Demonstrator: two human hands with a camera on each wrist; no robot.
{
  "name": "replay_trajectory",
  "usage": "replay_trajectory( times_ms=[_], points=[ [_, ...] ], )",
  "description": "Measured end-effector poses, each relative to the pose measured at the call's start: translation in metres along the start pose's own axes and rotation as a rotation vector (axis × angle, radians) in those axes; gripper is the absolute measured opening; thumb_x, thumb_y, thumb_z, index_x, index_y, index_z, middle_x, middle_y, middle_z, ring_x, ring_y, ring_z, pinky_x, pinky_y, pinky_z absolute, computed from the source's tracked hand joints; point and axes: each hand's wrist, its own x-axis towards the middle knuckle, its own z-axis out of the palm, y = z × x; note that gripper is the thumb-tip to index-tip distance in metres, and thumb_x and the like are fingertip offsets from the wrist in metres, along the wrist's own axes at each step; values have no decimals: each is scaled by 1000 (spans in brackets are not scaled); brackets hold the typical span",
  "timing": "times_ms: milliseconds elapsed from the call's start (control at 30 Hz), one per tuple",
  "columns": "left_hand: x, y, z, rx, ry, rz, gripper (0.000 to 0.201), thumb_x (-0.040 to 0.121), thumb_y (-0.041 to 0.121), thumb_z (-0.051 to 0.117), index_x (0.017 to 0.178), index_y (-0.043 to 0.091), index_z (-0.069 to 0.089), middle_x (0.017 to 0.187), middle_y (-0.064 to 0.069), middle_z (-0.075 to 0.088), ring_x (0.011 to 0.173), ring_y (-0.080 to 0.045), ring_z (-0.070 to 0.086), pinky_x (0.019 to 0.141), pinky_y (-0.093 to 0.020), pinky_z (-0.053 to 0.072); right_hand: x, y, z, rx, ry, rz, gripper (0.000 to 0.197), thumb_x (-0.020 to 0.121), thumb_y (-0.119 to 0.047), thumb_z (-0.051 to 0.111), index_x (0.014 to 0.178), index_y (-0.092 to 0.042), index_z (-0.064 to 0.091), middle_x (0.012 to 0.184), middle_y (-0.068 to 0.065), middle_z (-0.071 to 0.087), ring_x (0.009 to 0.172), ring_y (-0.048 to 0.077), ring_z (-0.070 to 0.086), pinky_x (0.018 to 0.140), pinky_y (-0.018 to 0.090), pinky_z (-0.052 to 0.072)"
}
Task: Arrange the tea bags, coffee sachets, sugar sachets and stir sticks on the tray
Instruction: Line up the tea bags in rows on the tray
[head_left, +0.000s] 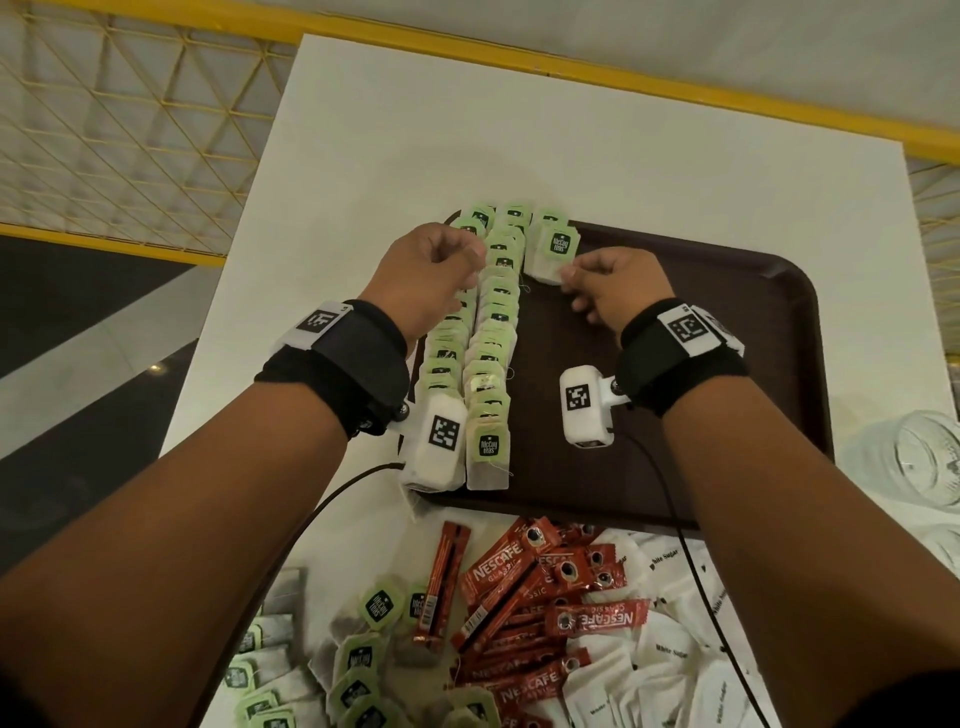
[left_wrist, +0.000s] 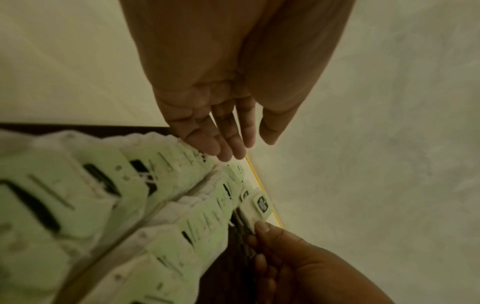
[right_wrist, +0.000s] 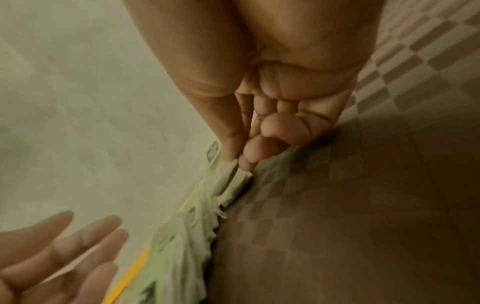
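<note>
- Head view shows your right hand (head_left: 605, 283) pinching the near corner of a tea bag (head_left: 551, 254) at the far end of the brown tray (head_left: 727, 395), thumb and forefinger closed on it.
- Your left hand (head_left: 426, 280) hovers over the tea bag rows (head_left: 483, 353); the left wrist view shows its fingers (left_wrist: 223, 142) straight and relaxed, holding nothing.
- Two long rows run down the tray's left side, and the pinched bag sits just right of them at the far end.
- Loose tea bags (head_left: 363, 670), coffee sachets (head_left: 524, 613) and sugar sachets (head_left: 670, 654) lie heaped on the white table (head_left: 395, 156) near you.
</note>
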Motion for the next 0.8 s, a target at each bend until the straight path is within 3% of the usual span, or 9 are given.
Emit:
replay_trajectory(
  times_ms=[100, 300, 433, 533, 567, 667, 800],
  points=[
    [-5, -1, -3, -11, 17, -11, 5, 96, 23, 56, 97, 21, 61, 110, 0, 69, 83, -6, 64, 64, -22, 49, 6, -2, 2, -73, -16, 21, 14, 93, -21, 65, 103, -12, 66, 82, -2, 68, 54, 7, 52, 46, 18, 43],
    [-17, -1, -12, -7, 37, -14, 6, 96, 22, 56, 97, 21, 62, 109, -4, 70, 85, -9, 64, 69, -25, 50, 10, -11, 6, -195, 11, 20, 14, 90, -28, 68, 89, -14, 66, 74, -2, 64, 50, 9, 53, 45, 19, 41],
    [-29, 4, -23, -3, 42, -14, 7, 95, 19, 55, 97, 19, 63, 103, 0, 68, 86, -10, 63, 70, -24, 51, -3, -13, 4, -270, 80, -22, 20, 88, -36, 68, 84, -19, 59, 76, 0, 65, 54, 12, 60, 54, 25, 47],
    [-45, 7, -32, 13, 24, -19, 9, 94, 19, 56, 99, 17, 63, 103, -2, 69, 84, -9, 63, 66, -21, 49, -28, -19, 2, -309, 100, -106, 21, 87, -40, 67, 85, -20, 59, 85, 0, 67, 70, 19, 66, 68, 31, 53],
    [-52, 6, -35, 38, 9, -19, 10, 94, 20, 57, 100, 17, 64, 104, -2, 70, 83, -9, 64, 65, -21, 49, -41, -22, 2, -316, 90, -131, 21, 87, -40, 66, 87, -20, 61, 86, -1, 66, 72, 19, 66, 67, 30, 52],
    [-77, 1, -47, 161, -75, -24, 12, 93, 22, 58, 102, 17, 65, 102, 3, 72, 80, -5, 65, 65, -20, 50, -88, -34, 4, -319, -60, -179, 26, 90, -41, 65, 97, -15, 63, 85, -3, 63, 62, 11, 61, 50, 15, 42],
    [-118, -15, -65, 375, -172, 3, 16, 96, 29, 57, 102, 17, 65, 96, 5, 71, 78, -2, 67, 64, -20, 51, -149, -40, 19, -427, -335, -261, 24, 88, -38, 67, 95, -15, 66, 85, 1, 67, 65, 10, 61, 59, 21, 47]
  ],
)
